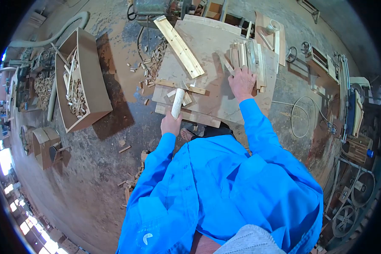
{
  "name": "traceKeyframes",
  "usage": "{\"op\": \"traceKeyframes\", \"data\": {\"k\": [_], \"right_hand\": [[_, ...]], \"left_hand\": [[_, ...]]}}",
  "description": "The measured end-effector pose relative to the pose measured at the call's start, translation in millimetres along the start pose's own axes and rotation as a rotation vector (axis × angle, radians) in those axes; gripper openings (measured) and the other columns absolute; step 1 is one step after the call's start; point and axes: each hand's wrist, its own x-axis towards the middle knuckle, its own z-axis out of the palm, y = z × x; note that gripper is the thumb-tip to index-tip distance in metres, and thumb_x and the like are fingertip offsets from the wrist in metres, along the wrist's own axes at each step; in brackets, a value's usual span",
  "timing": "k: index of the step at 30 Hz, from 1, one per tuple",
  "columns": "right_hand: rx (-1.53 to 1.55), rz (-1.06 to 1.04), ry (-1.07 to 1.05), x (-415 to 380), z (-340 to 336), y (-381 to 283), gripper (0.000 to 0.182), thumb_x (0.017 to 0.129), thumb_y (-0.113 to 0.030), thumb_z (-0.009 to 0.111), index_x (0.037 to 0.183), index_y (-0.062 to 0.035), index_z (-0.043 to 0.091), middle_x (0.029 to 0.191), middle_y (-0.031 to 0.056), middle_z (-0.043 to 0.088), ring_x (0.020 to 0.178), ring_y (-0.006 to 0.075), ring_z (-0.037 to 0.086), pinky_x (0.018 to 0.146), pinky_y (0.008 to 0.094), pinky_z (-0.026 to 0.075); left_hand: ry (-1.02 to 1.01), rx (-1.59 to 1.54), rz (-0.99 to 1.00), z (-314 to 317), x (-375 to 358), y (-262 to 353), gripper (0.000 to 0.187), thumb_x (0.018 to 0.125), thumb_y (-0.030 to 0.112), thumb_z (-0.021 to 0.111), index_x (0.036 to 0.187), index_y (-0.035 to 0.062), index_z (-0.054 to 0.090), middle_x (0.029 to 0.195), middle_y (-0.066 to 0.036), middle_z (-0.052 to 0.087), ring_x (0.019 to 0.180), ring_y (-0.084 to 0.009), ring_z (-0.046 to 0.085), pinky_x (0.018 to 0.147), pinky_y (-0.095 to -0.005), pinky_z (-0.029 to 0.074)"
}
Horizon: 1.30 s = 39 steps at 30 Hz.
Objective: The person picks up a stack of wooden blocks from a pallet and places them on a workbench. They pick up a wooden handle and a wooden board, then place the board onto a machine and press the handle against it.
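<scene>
My left hand point(171, 124) is closed round the lower end of a pale, rounded wooden stick point(178, 103) at the near left of the worktable. The stick's far end lies over small wood offcuts point(187, 99) and beside a crosswise wooden batten point(194, 89). Over on the right, my right hand point(243, 83) has its fingers bent over the near ends of a bundle of wooden strips point(243, 55). One strip point(227, 64) leans at a slant by my thumb. My palm hides how many strips the fingers hold.
A long plank with holes point(180, 47) lies slantwise on the table point(211, 59). Left of it, an open wooden box point(98, 91) holds offcuts. Wood scraps point(154, 59) litter the floor beside the table. A hose point(299, 120) loops on the floor at right.
</scene>
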Motion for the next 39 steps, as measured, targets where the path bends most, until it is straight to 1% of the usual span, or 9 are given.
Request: {"op": "traceKeyframes", "data": {"k": [7,10,11,13,19,24,27,29,39], "right_hand": [[0.135,-0.113,-0.359,25,-1,-28,0.029,0.088,-0.028,0.074,0.111,-0.0095,0.074,0.124,0.0119,0.068,0.119,0.0294,0.064,0.096,0.0469,0.050],[0.225,-0.612,-0.086,58,17,-11,0.029,0.091,-0.009,0.063,0.119,-0.0136,0.072,0.134,0.0105,0.064,0.127,0.0292,0.059,0.103,0.0458,0.050],[0.226,-0.614,-0.090,69,20,-8,0.029,0.091,-0.009,0.063,0.119,-0.0136,0.072,0.134,0.0105,0.064,0.127,0.0292,0.059,0.103,0.0458,0.050],[0.067,-1.040,-0.043,90,25,-4,0.027,0.094,-0.013,0.061,0.118,-0.0162,0.072,0.138,0.0077,0.062,0.132,0.0281,0.056,0.106,0.0443,0.048],[-0.034,-1.388,-0.097,151,40,-1,0.016,0.095,-0.020,0.061,0.109,-0.0162,0.068,0.130,0.0016,0.062,0.131,0.0249,0.055,0.106,0.0422,0.047],[0.018,-1.376,-0.056,199,13,8,0.016,0.095,-0.022,0.064,0.109,-0.0164,0.067,0.110,0.0027,0.064,0.118,0.0231,0.061,0.100,0.0398,0.048],[0.135,-1.109,-0.159,211,9,-7,0.019,0.097,-0.026,0.066,0.110,-0.0121,0.067,0.106,0.0083,0.068,0.109,0.0301,0.066,0.095,0.0445,0.051],[0.340,-0.638,-0.196,212,35,-32,0.029,0.097,-0.032,0.069,0.112,-0.0073,0.067,0.109,0.0145,0.071,0.105,0.0378,0.068,0.090,0.0505,0.054],[0.641,-0.199,-0.212,214,98,-151,0.039,0.094,-0.041,0.074,0.106,-0.0040,0.077,0.107,0.0228,0.075,0.102,0.0428,0.070,0.092,0.0529,0.054]], "left_hand": [[0.016,0.001,0.006,4,1,-7,0.050,0.093,0.046,0.074,0.108,-0.0012,0.065,0.099,-0.030,0.074,0.097,-0.0501,0.071,0.084,-0.0591,0.056],[0.011,0.004,-0.003,4,2,-7,0.050,0.092,0.046,0.074,0.106,-0.0013,0.065,0.098,-0.030,0.074,0.096,-0.0503,0.071,0.083,-0.0593,0.056],[0.009,0.004,-0.006,5,2,-7,0.050,0.092,0.046,0.074,0.106,-0.0013,0.065,0.098,-0.030,0.074,0.096,-0.0503,0.071,0.083,-0.0593,0.056],[0.019,-0.001,0.000,6,3,-7,0.051,0.092,0.047,0.074,0.106,-0.0009,0.065,0.098,-0.030,0.074,0.096,-0.0498,0.071,0.083,-0.0592,0.056],[0.010,0.012,-0.025,2,2,-1,0.050,0.094,0.048,0.072,0.104,0.0000,0.065,0.097,-0.029,0.074,0.095,-0.0497,0.071,0.082,-0.0590,0.056],[-0.003,0.022,-0.056,-1,1,3,0.051,0.096,0.051,0.069,0.105,0.0009,0.065,0.096,-0.029,0.074,0.096,-0.0496,0.071,0.083,-0.0593,0.056],[-0.023,0.045,-0.075,1,4,-1,0.052,0.096,0.052,0.069,0.108,0.0014,0.064,0.097,-0.029,0.074,0.096,-0.0495,0.071,0.083,-0.0595,0.056],[-0.045,0.046,-0.054,3,6,-4,0.052,0.095,0.051,0.070,0.111,0.0020,0.064,0.098,-0.028,0.074,0.095,-0.0497,0.071,0.083,-0.0594,0.056],[-0.059,0.008,-0.087,-3,4,5,0.044,0.094,0.042,0.076,0.109,0.0033,0.062,0.097,-0.027,0.074,0.096,-0.0487,0.071,0.081,-0.0582,0.055]]}}
